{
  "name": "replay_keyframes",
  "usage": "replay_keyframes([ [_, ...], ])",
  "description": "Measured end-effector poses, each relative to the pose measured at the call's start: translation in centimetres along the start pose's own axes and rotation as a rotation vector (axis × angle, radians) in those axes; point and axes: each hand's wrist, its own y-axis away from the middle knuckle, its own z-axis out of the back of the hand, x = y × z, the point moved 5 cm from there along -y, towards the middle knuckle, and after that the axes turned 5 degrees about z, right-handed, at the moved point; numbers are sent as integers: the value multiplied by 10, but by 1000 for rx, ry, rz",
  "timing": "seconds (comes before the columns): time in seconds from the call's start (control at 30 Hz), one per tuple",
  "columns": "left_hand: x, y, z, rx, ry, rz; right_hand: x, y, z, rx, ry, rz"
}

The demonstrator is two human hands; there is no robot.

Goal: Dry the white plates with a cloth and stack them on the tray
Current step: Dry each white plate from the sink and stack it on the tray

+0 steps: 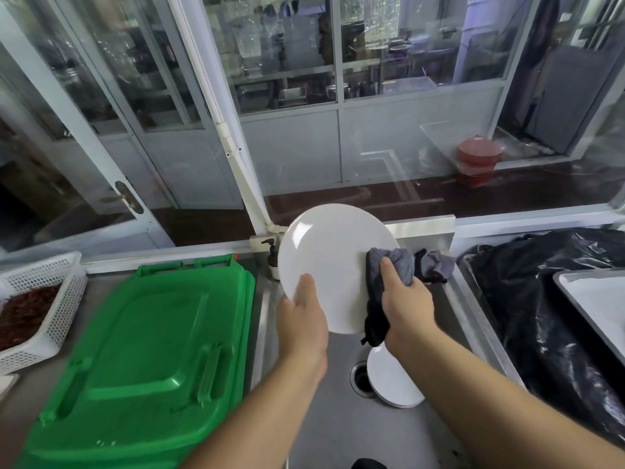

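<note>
Head view: a white plate is held tilted above the sink. The left hand grips its lower-left rim, thumb on the face and fingers hidden behind. The right hand clamps a grey cloth against the plate's right edge, thumb on top of the cloth.

Recommendation for the step in hand: keep the left grip firm at the rim, sweep the cloth across the whole face, then turn the plate and wipe the back and the rim under the left thumb, which is judged the spot most easily missed. A wet plate may slip; working low over the sink limits the risk.

More white plates lie in the sink beside the drain, just below the right wrist; their number cannot be told. The tray sits at the right edge on black plastic sheeting, cut off by the frame, so whether it carries any plates cannot be told. Whether the held plate is already dry is not discernible.
</note>
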Motion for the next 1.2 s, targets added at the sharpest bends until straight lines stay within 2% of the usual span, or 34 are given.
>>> replay_keyframes([
  [0.13, 5, -6, 2, 121, -6, 147, 9, -17, 9, 33, 8, 15],
  [0.2, -2, -12, 7, 179, -7, 202, 20, -25, 12, 67, 67, 84],
  [0.37, -33, -31, 24, 249, -139, 164, 61, -35, 15, 195, 384, 412],
  [0.47, -42, -36, 27, 334, -313, 118, 75, -36, 10, 293, 539, 510],
  [0.53, -45, -37, 25, 358, -388, 31, 75, -37, 7, 288, 550, 503],
  [0.63, -44, -34, 24, 272, -341, -72, 68, -37, 7, 224, 435, 434],
  [0.8, -17, -21, 13, 86, -136, -62, 37, -20, 5, 7, 199, 190],
  [0.93, 6, -12, 5, 57, -113, -68, -1, -6, 6, -22, 45, 3],
  [1.1, 16, -14, 11, 227, -147, 32, 7, -16, 17, 14, 124, 56],
  [1.2, 5, -21, 21, 267, -137, 77, 32, -23, 20, 84, 246, 244],
])
